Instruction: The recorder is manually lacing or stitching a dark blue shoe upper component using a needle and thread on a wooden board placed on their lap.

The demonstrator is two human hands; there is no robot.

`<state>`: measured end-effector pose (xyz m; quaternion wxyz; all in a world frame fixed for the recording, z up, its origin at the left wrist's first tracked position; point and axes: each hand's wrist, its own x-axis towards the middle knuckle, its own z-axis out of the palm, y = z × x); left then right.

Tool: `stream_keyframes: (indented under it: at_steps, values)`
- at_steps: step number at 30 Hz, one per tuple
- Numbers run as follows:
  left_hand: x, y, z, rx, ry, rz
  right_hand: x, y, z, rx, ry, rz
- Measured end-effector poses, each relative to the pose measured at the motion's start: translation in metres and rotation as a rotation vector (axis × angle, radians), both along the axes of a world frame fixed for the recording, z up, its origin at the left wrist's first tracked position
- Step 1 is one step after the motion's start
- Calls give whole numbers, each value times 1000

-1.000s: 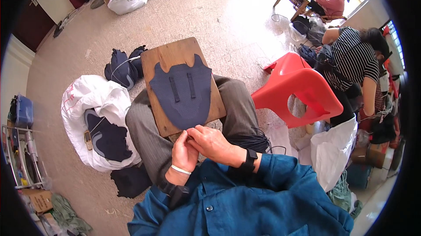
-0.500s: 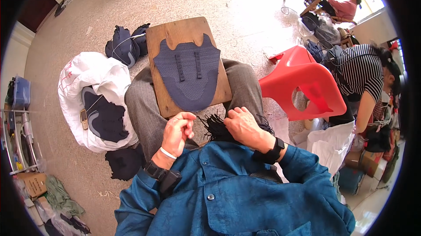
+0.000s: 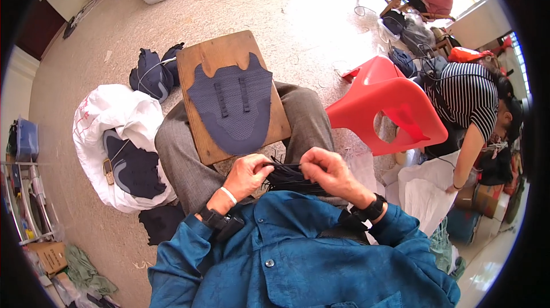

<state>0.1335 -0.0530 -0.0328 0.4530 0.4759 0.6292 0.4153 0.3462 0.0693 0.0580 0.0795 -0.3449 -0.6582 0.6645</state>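
My left hand (image 3: 246, 175) pinches one end of a thin black lace (image 3: 285, 165). My right hand (image 3: 327, 172) pinches it further right, so a stretch runs between them. Below the lace, a bundle of black laces (image 3: 289, 183) lies across my lap; part of it is hidden by my hands. Just beyond my hands, a dark blue knit shoe upper (image 3: 232, 127) rests flat on a wooden board (image 3: 220, 50) on my knees. Two rows of small loops run down its middle, and its rounded end points toward me.
At left, a white sack (image 3: 91, 136) holds dark shoe uppers (image 3: 134, 162) and a small phone (image 3: 108, 170). A tied bundle of uppers (image 3: 152, 76) lies beyond it. At right stand a red plastic stool (image 3: 372, 99) and a bending person in a striped shirt (image 3: 467, 93).
My left hand has moved right and now pinches a lace. My right hand has drawn up from the bundle, holding that lace. The view has shifted slightly.
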Motion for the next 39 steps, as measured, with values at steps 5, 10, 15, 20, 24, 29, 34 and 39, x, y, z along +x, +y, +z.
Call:
stream_keyframes:
  at_steps: [5, 10, 15, 20, 24, 29, 34, 39]
  values:
    - [-12, -2, 14, -21, -299, 52, 16, 13, 7, -87, 31, 33]
    - [0, 7, 24, 111, -477, 44, -14, 4, 15, 12, 77, 157]
    - [8, 15, 48, -23, -676, 85, -26, 6, 16, 181, 158, 193]
    - [12, 18, 57, -13, -957, 84, -22, 3, 15, 141, 127, 145]
    - [21, 21, 48, -37, -832, 157, -16, 7, 20, 230, 86, 195]
    - [28, 17, 3, -57, -340, 199, 5, 25, 42, -110, 171, 243]
    - [24, 22, 15, 190, -18, 102, 21, 31, 28, -269, 206, -189]
    - [13, 34, 64, 224, 260, 230, -13, 17, 23, -116, 442, -259]
